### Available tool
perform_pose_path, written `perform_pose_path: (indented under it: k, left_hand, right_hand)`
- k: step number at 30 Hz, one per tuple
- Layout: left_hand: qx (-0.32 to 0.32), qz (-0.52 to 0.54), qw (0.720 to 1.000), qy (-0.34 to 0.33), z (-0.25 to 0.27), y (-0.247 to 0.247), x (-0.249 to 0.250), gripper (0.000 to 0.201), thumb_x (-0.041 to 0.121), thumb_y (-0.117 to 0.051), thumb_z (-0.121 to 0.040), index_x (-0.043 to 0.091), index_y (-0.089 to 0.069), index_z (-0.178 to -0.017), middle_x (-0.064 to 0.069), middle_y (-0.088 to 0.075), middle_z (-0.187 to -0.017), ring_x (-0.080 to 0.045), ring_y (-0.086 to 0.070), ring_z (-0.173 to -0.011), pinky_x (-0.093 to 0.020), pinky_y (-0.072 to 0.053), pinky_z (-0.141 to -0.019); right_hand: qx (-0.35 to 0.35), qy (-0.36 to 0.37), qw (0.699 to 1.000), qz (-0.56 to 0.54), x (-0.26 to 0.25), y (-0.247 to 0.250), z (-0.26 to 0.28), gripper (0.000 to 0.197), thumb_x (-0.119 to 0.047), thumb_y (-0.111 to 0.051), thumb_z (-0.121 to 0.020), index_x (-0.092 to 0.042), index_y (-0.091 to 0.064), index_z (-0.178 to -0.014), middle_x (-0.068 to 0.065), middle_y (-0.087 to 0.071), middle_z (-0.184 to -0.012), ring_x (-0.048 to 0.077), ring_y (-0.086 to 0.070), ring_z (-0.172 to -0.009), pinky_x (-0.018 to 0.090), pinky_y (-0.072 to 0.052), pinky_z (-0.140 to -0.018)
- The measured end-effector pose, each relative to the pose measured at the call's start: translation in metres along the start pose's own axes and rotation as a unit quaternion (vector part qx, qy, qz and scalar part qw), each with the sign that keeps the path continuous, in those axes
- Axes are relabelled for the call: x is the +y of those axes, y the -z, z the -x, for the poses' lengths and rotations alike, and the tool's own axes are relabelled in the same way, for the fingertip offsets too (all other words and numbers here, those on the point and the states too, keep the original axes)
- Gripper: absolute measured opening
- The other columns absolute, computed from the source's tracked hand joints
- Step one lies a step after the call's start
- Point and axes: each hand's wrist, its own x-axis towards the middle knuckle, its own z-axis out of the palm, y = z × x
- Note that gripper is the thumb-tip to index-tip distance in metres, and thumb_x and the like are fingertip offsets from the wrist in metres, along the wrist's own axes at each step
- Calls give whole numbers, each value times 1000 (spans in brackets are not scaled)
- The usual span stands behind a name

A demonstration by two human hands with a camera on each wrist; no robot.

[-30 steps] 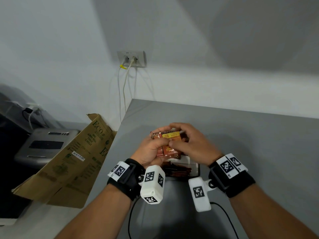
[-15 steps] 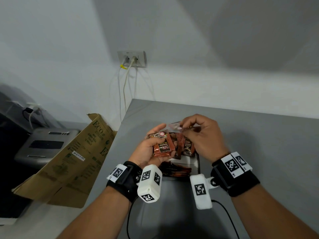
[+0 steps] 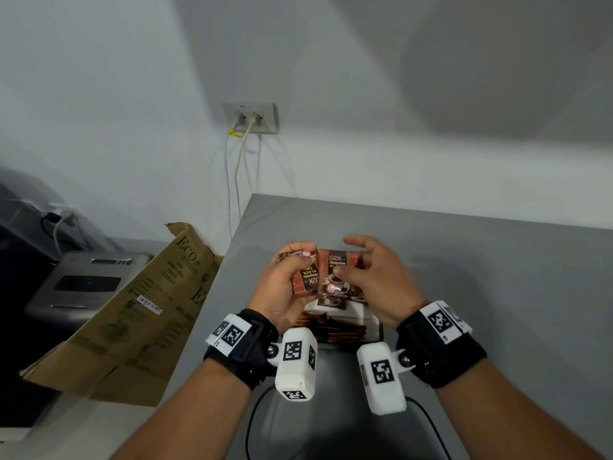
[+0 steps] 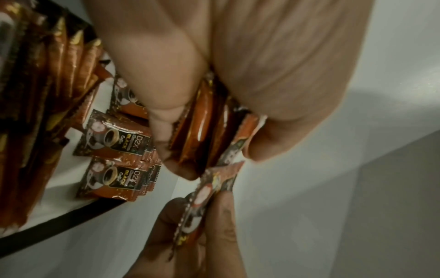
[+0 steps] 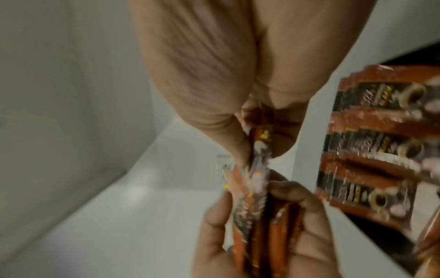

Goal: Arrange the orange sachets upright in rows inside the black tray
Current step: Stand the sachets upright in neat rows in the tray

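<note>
Above the black tray (image 3: 377, 330) my left hand (image 3: 282, 283) grips a small stack of orange sachets (image 3: 306, 278), seen edge-on in the left wrist view (image 4: 202, 122). My right hand (image 3: 368, 277) pinches one sachet (image 3: 336, 280) between thumb and fingers, right beside that stack; this single sachet (image 5: 260, 143) meets the stack (image 5: 262, 235) in the right wrist view. In the tray, several sachets (image 4: 47, 75) stand on edge in a row and others (image 4: 119, 148) lie face up on its white floor. My wrists hide most of the tray in the head view.
The grey table (image 3: 481, 260) ends at its left edge, where a folded cardboard box (image 3: 139, 313) leans. A grey device (image 3: 83, 283) stands further left. Cables hang from a wall socket (image 3: 250, 117). A black cable (image 3: 428, 423) runs under my right forearm.
My hands were closed together on the stack. The right hand then pulled one sachet off and now holds it face up beside the stack in my left hand.
</note>
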Motion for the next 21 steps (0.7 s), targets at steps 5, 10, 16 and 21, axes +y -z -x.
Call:
perform_pose_path:
  k: [5,10,16,21]
  left_hand:
    - [32,11,997,-65,-2,-2,0,39,-22,-49,-82,12,-62,-95,-17,-67,-89,-29,-67,-74,-35,-57,-57]
    - [9,-7,999,-40,1,2,-1,40,-12,-66,-66,16,-60,-95,-17,-67,-90,-31,-66,-74,-37,-58,-57]
    - [-39,-115,988,94,5,11,15,19,2,-61,-84,14,-64,-98,-12,-68,-91,-27,-68,-75,-31,-54,-52]
    - [-22,-134,988,70,2,10,10,28,-15,-61,-80,11,-57,-90,-19,-63,-84,-31,-64,-63,-30,-53,-46]
  right_hand:
    - [-26,-110,965,-238,6,-9,4,23,9,-65,-86,5,-65,-109,20,-71,-96,29,-69,-81,42,-56,-80]
    - [-7,-58,988,-142,2,-15,1,22,13,-64,-84,-5,-66,-96,14,-71,-88,22,-67,-76,35,-57,-72]
    - [-140,46,963,226,-39,8,-8,20,2,-65,-81,-18,-69,-85,2,-70,-77,12,-64,-63,30,-55,-63]
    - [-21,48,986,157,-28,5,-15,13,-7,-67,-88,-19,-65,-93,-1,-69,-88,12,-66,-74,27,-54,-67]
